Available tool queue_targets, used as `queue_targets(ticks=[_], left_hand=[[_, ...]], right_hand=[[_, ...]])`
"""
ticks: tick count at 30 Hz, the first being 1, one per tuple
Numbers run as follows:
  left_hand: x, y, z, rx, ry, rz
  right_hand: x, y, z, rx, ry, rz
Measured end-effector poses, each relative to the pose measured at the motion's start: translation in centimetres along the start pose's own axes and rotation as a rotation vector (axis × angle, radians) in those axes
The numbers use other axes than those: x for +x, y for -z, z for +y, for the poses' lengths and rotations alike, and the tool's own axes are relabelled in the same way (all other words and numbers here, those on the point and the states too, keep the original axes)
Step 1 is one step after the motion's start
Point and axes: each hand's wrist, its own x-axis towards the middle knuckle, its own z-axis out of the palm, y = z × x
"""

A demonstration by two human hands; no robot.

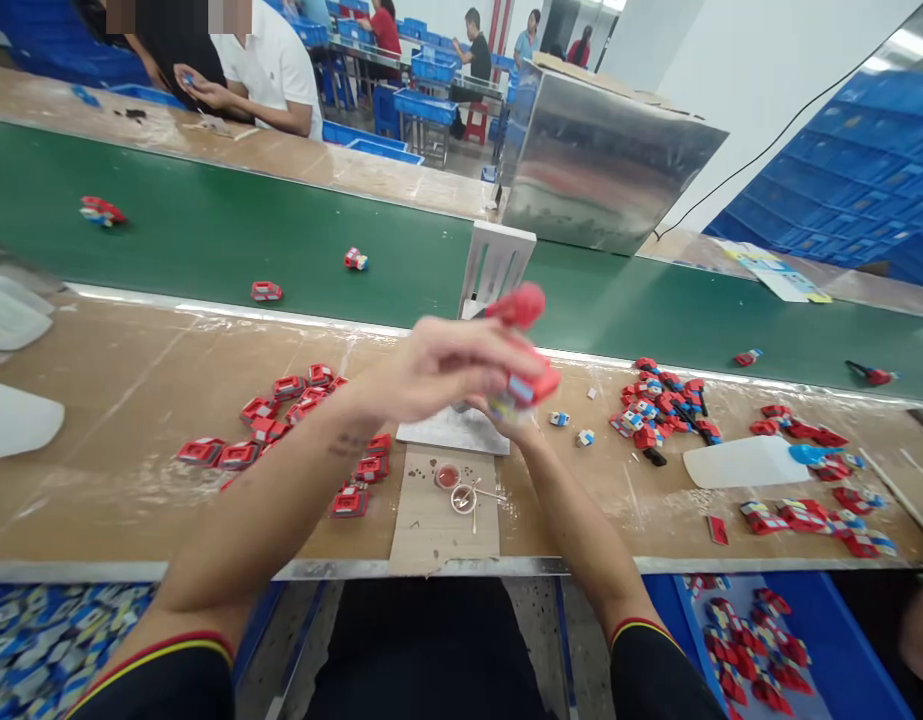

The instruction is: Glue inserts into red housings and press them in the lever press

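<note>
My left hand [446, 370] reaches across the front of a white metal fixture [498, 250], its fingers closed over a blurred red toy part [540, 382] with blue and white bits. Just above those fingers shows a red ball-ended handle [525, 303]. My right hand [512, 422] is raised beneath the part, close against it; its fingers are mostly hidden and smeared. Two small blue-and-white toy pieces [559, 418] lie on the table right of the hands. Below, on a cardboard sheet [416, 520], are a small dish of reddish stuff [448, 476] and a cup with sticks [464, 498].
Red toy bodies [268, 430] cluster left; a pile of red-and-blue toys [648, 410] and a white bottle [738, 463] lie right. Behind runs a green conveyor [206, 240] carrying several toys. Blue bins [828, 640] stand below the table edge. Co-workers [270, 65] sit across the belt.
</note>
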Motion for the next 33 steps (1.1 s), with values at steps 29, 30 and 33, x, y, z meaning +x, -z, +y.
queue_targets(ticks=[29, 30, 33], left_hand=[[-8.8, 4.4, -15.3, 0.037, 0.405, 0.479], [-9.2, 4.7, -15.1, 0.037, 0.405, 0.483], [-10.1, 5.4, -14.8, 0.033, 0.409, 0.492]], right_hand=[[9.7, 10.2, 4.3, -0.583, -0.195, 0.325], [8.1, 9.7, 3.1, -0.56, -0.121, 0.343], [2.3, 7.2, -0.7, -0.468, 0.077, 0.25]])
